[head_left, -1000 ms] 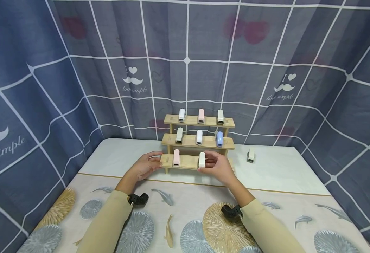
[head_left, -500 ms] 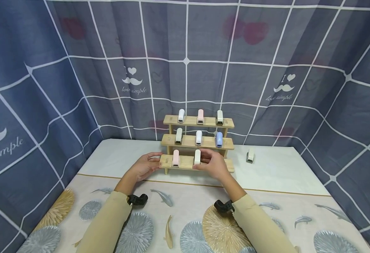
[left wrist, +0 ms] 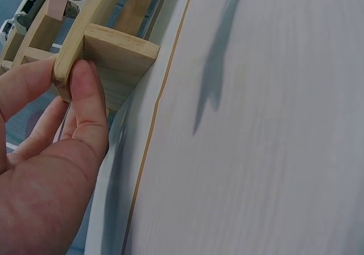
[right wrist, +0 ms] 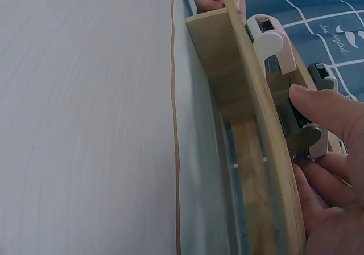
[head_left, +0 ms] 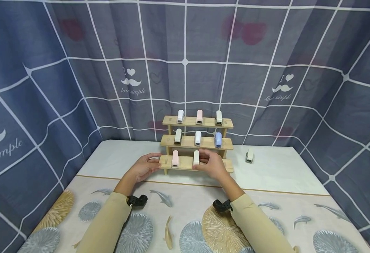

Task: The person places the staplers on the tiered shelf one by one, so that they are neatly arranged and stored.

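A three-tier wooden display stand point(head_left: 184, 163) bears small stapler-shaped devices in rows. My left hand point(head_left: 143, 168) pinches the left end of its lowest tier, thumb and fingers on the board's edge in the left wrist view. With my right hand point(head_left: 211, 164) I hold a cream stapler-shaped device point(head_left: 196, 157) at the middle of that tier, fingers along its right side. In the right wrist view, its dark underside lies between thumb and fingers. To its left on the same board stands a pink stapler-shaped device point(head_left: 175, 159).
The middle tier holds cream, white and blue devices point(head_left: 218, 140); white, pink and cream ones point(head_left: 218, 117) stand on top. Another cream device point(head_left: 249, 155) lies on the white tabletop point(head_left: 276, 172) at right. A checked curtain point(head_left: 159, 80) hangs close behind.
Over the first half second my right hand moved left along the lowest tier with the cream device. Since then it has stayed nearly still. My left hand keeps its grip on the stand.
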